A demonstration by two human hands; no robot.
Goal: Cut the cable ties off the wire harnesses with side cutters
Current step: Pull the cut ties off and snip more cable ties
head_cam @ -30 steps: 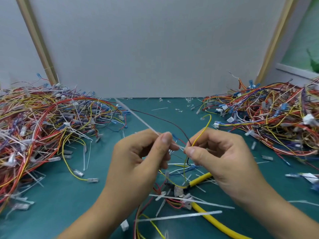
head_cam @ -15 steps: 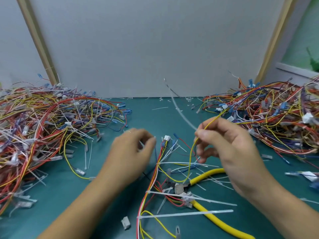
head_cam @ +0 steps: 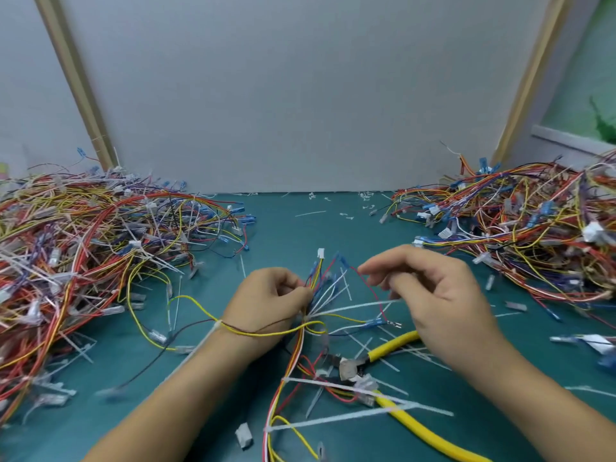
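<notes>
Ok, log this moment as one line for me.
left hand: holds wire bundle | right hand: loose, nothing clearly held | cutters: lying on table

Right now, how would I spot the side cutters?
On the green mat, look just nearer you than the right hand. The cutters lie among loose white ties; only they have thick yellow handles and a metal head.

A wire harness (head_cam: 316, 290) of red, yellow, blue and white strands is held bunched in the left grip (head_cam: 270, 305), its ends fanned out towards the right grip (head_cam: 430, 295). Yellow-handled side cutters (head_cam: 348, 365) are laid flat on the counter (head_cam: 293, 235) just below the right grip, amid loose white cable ties (head_cam: 360, 416).
</notes>
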